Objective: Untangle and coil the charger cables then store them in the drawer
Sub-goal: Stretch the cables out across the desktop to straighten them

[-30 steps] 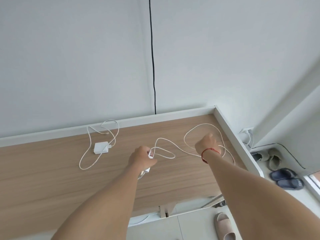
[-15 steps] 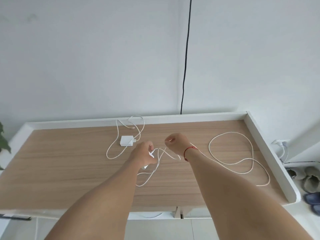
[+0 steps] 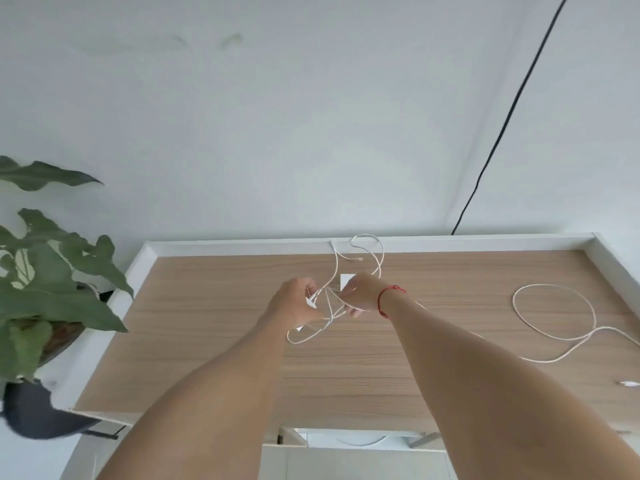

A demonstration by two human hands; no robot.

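**me:** Fingers (image 3: 307, 284) on both sides are curled in tight. My left hand (image 3: 298, 301) pinches a small white plug (image 3: 310, 302), my right hand (image 3: 360, 294) pinches strands of the white cable tangle (image 3: 329, 308) strung between them.

**reply:** and everything else?

**me:** Big to small: wooden desk (image 3: 207, 323) under it all, potted plant (image 3: 52, 289) off its left edge, long loop (image 3: 554, 313) lying on the right, second cable (image 3: 377, 251) curled by the back rim, charger brick (image 3: 344, 281) half hidden behind my right knuckles, loose connector (image 3: 628, 383) far right.
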